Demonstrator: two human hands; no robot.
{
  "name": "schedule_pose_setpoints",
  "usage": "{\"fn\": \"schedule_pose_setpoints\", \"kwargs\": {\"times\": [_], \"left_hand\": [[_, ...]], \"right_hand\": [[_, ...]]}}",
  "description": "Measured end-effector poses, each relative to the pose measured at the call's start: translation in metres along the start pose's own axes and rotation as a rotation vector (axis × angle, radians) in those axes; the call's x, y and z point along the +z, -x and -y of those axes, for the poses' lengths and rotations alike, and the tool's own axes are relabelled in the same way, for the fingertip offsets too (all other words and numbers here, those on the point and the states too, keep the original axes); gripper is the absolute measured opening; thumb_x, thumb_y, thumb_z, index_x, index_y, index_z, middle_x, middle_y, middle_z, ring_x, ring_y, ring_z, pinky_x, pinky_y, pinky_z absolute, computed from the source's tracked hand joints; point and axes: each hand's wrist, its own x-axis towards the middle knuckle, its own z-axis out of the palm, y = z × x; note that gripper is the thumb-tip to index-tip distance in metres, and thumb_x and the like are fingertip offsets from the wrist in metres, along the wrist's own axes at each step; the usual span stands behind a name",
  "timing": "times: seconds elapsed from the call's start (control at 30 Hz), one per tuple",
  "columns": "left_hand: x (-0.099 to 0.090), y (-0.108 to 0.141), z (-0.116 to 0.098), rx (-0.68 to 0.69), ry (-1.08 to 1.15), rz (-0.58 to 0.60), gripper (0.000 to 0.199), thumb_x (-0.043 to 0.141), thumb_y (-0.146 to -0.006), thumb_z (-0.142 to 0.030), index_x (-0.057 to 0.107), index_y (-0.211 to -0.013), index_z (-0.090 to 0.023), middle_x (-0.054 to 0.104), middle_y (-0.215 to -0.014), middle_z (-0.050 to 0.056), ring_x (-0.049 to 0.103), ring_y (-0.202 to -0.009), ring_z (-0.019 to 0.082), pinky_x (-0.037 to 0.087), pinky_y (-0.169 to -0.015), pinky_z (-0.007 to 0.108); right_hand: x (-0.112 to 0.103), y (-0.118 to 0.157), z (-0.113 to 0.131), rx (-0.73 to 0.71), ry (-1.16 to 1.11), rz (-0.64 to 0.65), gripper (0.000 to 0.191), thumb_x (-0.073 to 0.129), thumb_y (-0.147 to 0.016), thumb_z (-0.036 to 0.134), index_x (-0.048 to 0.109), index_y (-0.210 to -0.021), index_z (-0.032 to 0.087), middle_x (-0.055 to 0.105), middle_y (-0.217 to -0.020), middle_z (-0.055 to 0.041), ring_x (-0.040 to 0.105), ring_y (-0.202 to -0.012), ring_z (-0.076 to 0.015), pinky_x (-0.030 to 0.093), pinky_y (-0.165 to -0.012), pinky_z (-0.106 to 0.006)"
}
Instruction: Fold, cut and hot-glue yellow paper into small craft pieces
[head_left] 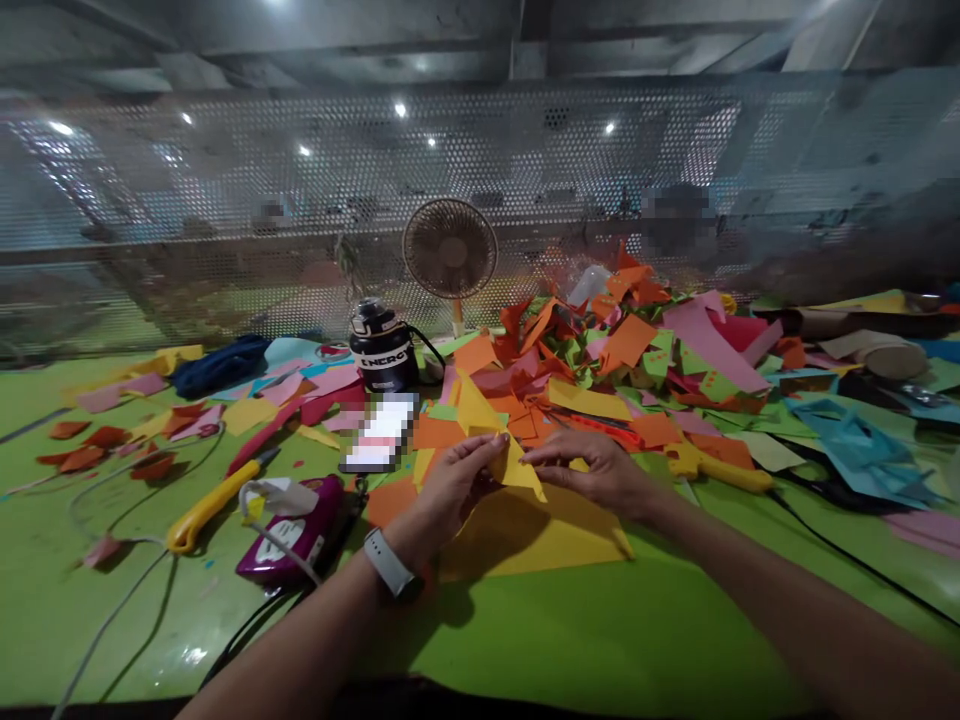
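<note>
A folded, pointed piece of yellow felt-like sheet [514, 468] is held up at the middle of the table. My left hand [457, 480], a watch on its wrist, grips this piece from the left between thumb and fingers. My right hand [592, 470] pinches its right edge with thumb and forefinger. Below both hands a larger yellow sheet [540, 530] lies flat on the green table. Fingers hide part of the held piece, and its exact folds cannot be made out.
A yellow glue gun [712, 468] with a black cord lies right. To the left are a yellow-handled tool [214, 508], a purple power box [296, 540] with a white plug, and a phone [381, 432]. Behind stand a black bottle [382, 350], a fan [450, 248] and piled scraps [630, 345].
</note>
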Motion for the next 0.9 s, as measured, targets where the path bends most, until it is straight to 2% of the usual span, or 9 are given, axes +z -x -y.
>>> {"fn": "schedule_pose_setpoints", "kwargs": {"times": [0.13, 0.2, 0.3, 0.37, 0.47, 0.6, 0.8, 0.9], "left_hand": [[0.003, 0.003, 0.001, 0.0, -0.041, 0.064, 0.026, 0.083, -0.059, -0.038, 0.07, -0.067, -0.017, 0.055, -0.057, -0.003, 0.046, -0.048, 0.007, 0.039, -0.048, 0.017], [0.003, 0.003, 0.002, 0.013, -0.03, 0.084, 0.027, 0.083, -0.059, -0.039, 0.07, -0.067, -0.016, 0.053, -0.054, -0.004, 0.043, -0.047, 0.006, 0.036, -0.047, 0.017], [0.004, 0.004, 0.002, 0.017, -0.007, 0.134, 0.029, 0.084, -0.058, -0.039, 0.07, -0.066, -0.015, 0.058, -0.057, -0.002, 0.047, -0.05, 0.007, 0.038, -0.049, 0.017], [0.006, 0.006, 0.002, 0.024, 0.015, 0.141, 0.03, 0.085, -0.056, -0.039, 0.069, -0.065, -0.015, 0.06, -0.058, -0.001, 0.05, -0.052, 0.008, 0.04, -0.051, 0.018], [0.008, 0.007, 0.002, 0.068, 0.044, 0.109, 0.031, 0.086, -0.054, -0.037, 0.068, -0.064, -0.014, 0.06, -0.058, -0.002, 0.05, -0.054, 0.007, 0.039, -0.051, 0.018], [0.01, 0.007, 0.004, 0.101, 0.048, 0.101, 0.031, 0.085, -0.057, -0.036, 0.066, -0.064, -0.013, 0.056, -0.055, -0.004, 0.046, -0.05, 0.005, 0.036, -0.047, 0.016], [0.009, 0.006, 0.008, 0.117, 0.048, 0.124, 0.03, 0.083, -0.061, -0.035, 0.066, -0.066, -0.012, 0.055, -0.054, -0.005, 0.044, -0.047, 0.003, 0.034, -0.045, 0.014], [0.008, 0.005, 0.01, 0.064, 0.086, 0.113, 0.029, 0.085, -0.059, -0.033, 0.066, -0.066, -0.013, 0.055, -0.053, -0.005, 0.047, -0.048, 0.004, 0.039, -0.046, 0.015]], "right_hand": [[0.005, 0.0, -0.007, -0.088, 0.018, -0.073, 0.016, 0.068, -0.081, 0.037, 0.075, -0.086, 0.023, 0.065, -0.078, -0.0032, 0.059, -0.074, -0.0148, 0.048, -0.069, -0.029], [0.007, 0.001, -0.007, -0.086, 0.032, -0.082, 0.018, 0.068, -0.081, 0.039, 0.074, -0.087, 0.023, 0.063, -0.078, -0.003, 0.057, -0.072, -0.0141, 0.047, -0.067, -0.028], [0.012, 0.002, -0.004, -0.07, 0.014, -0.109, 0.019, 0.069, -0.08, 0.04, 0.073, -0.081, 0.022, 0.061, -0.075, -0.0024, 0.056, -0.07, -0.0141, 0.045, -0.067, -0.028], [0.015, 0.002, -0.003, -0.027, -0.021, -0.157, 0.021, 0.069, -0.079, 0.042, 0.071, -0.077, 0.021, 0.06, -0.074, -0.0023, 0.055, -0.072, -0.0148, 0.044, -0.067, -0.029], [0.022, 0.001, -0.001, 0.13, -0.135, -0.228, 0.027, 0.069, -0.077, 0.046, 0.066, -0.072, 0.019, 0.056, -0.07, -0.0003, 0.051, -0.066, -0.0129, 0.041, -0.061, -0.027], [0.028, -0.001, 0.0, 0.329, -0.335, -0.224, 0.033, 0.071, -0.072, 0.05, 0.061, -0.071, 0.018, 0.051, -0.063, 0.0038, 0.045, -0.055, -0.0089, 0.037, -0.054, -0.024], [0.028, -0.001, 0.002, 0.371, -0.349, -0.233, 0.034, 0.074, -0.068, 0.049, 0.06, -0.07, 0.018, 0.054, -0.062, 0.0039, 0.047, -0.056, -0.0089, 0.037, -0.054, -0.024], [0.028, -0.002, 0.001, 0.382, -0.348, -0.258, 0.034, 0.076, -0.065, 0.048, 0.06, -0.068, 0.018, 0.053, -0.06, 0.0041, 0.046, -0.055, -0.0087, 0.036, -0.054, -0.024]]}}
